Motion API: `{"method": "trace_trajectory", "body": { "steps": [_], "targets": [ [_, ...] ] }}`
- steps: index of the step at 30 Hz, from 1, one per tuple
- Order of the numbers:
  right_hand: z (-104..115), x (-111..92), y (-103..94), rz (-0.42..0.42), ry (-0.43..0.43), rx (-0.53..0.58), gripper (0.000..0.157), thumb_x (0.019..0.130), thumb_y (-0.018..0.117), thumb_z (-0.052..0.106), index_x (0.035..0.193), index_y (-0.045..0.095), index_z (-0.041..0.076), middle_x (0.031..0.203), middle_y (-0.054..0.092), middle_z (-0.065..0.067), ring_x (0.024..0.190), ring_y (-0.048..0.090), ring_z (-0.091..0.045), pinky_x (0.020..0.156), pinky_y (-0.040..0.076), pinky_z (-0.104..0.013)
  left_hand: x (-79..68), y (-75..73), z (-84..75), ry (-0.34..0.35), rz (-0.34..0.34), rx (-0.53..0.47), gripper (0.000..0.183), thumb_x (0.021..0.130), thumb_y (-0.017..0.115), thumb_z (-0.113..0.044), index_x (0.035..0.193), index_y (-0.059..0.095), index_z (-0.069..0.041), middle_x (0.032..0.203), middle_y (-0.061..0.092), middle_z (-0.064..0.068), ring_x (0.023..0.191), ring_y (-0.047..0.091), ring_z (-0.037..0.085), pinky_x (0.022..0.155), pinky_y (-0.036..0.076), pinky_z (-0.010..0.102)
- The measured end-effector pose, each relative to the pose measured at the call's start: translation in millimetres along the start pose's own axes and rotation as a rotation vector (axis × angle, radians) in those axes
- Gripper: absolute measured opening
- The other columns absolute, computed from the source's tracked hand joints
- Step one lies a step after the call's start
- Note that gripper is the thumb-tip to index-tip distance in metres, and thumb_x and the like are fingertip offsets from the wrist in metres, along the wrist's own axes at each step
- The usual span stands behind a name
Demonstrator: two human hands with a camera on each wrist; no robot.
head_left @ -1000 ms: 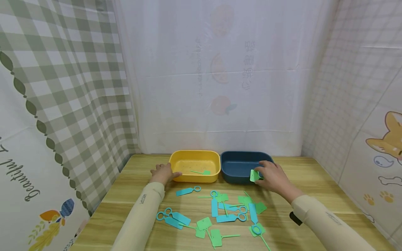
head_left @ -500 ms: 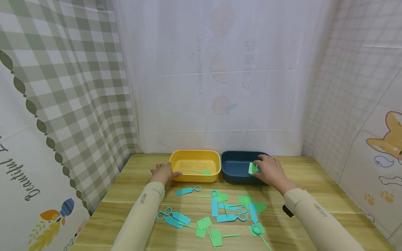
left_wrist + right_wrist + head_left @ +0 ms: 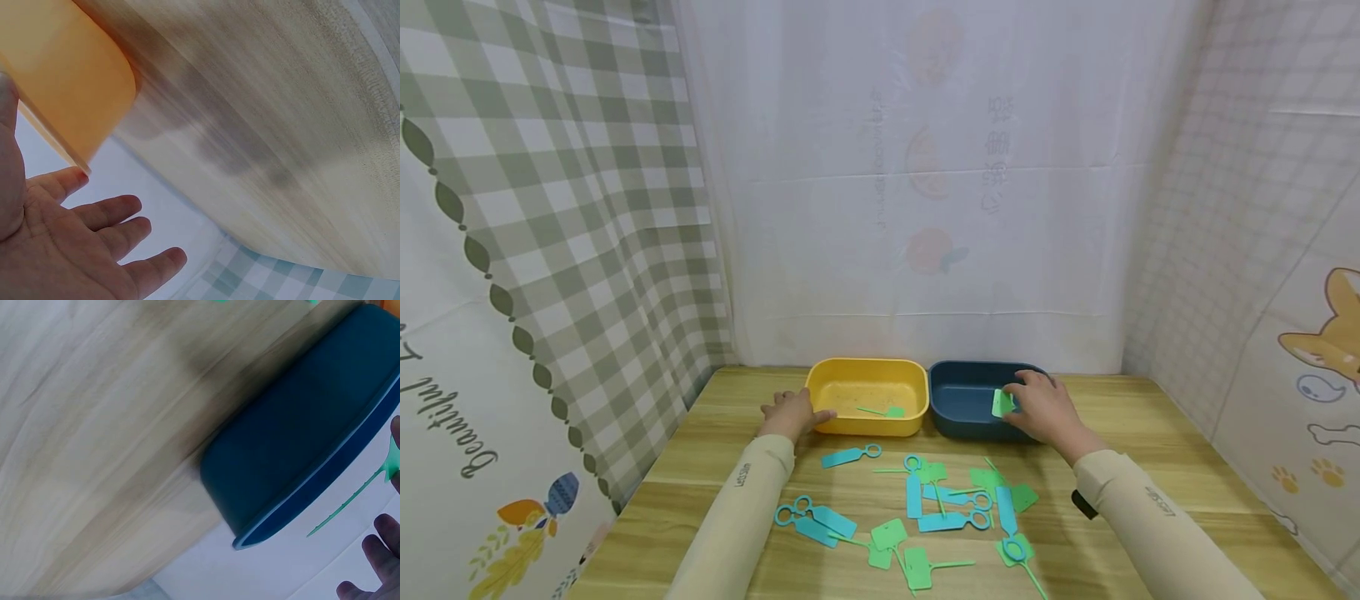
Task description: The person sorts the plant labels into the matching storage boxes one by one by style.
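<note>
My right hand (image 3: 1047, 408) pinches a green cable-tie tag (image 3: 1002, 403) between thumb and fingertips, over the right part of the dark blue bin (image 3: 955, 428). In the right wrist view the barbed tail of this tag (image 3: 344, 510) sticks out past the bin's rim, while the other fingers are spread. My left hand (image 3: 792, 415) is at the left end of the yellow bin (image 3: 865, 427). Its index fingertip touches the rim in the left wrist view, and the other fingers (image 3: 119, 212) extend apart. One green tag (image 3: 892, 412) lies inside the yellow bin.
Several blue ring-ended tags (image 3: 943, 522) and several green tags (image 3: 917, 568) lie scattered on the wooden table (image 3: 1075, 550) before the bins, some overlapping. The bins stand side by side near a white cloth (image 3: 1022, 275) at the back. Patterned cloths hang at both sides.
My right hand has moved slightly left with the green tag, from the blue bin's front rim to over its inside. The left hand stays at the yellow bin.
</note>
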State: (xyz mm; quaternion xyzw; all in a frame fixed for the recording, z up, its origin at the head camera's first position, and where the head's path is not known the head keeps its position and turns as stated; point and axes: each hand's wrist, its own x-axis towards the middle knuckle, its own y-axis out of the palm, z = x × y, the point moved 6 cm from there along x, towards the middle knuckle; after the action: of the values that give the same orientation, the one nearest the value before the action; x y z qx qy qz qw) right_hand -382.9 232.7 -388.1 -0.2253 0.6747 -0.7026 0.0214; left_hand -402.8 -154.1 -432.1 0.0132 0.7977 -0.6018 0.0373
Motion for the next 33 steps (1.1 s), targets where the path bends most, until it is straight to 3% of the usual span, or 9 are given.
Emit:
{"method": "trace_trajectory", "body": {
  "steps": [11, 22, 33],
  "targets": [
    [35, 25, -1.2, -0.006, -0.027, 0.02, 0.048, 0.074, 0.073, 0.036, 0.114, 0.063, 0.012, 0.128, 0.045, -0.021, 0.117, 0.04, -0.039, 0.094, 0.024, -0.06, 1.2, 1.7, -1.0, -0.004, 0.017, 0.029, 0.081, 0.082, 0.052, -0.058, 0.136, 0.036, 0.0, 0.128, 0.035, 0.036, 0.124, 0.023, 0.05, 0.092, 0.019, 0.068],
    [97, 58, 12.4, 0.0, -0.064, 0.04, 0.047, 0.077, 0.07, 0.038, 0.117, 0.061, 0.015, 0.129, 0.045, -0.015, 0.118, 0.039, -0.034, 0.097, 0.025, -0.055, -1.6, 0.1, 1.6, -0.003, 0.018, 0.032, 0.081, 0.082, 0.052, -0.058, 0.136, 0.037, 0.0, 0.129, 0.035, 0.036, 0.124, 0.023, 0.05, 0.092, 0.018, 0.068],
    [141, 70, 28.0, 0.022, -0.058, 0.104, 0.044, 0.078, 0.069, 0.038, 0.117, 0.061, 0.018, 0.132, 0.043, -0.012, 0.123, 0.035, -0.031, 0.1, 0.019, -0.056, -2.2, -1.6, -1.9, 0.013, 0.011, 0.02, 0.076, 0.083, 0.053, -0.056, 0.131, 0.042, 0.0, 0.125, 0.04, 0.034, 0.122, 0.026, 0.049, 0.092, 0.02, 0.068]
  ]
}}
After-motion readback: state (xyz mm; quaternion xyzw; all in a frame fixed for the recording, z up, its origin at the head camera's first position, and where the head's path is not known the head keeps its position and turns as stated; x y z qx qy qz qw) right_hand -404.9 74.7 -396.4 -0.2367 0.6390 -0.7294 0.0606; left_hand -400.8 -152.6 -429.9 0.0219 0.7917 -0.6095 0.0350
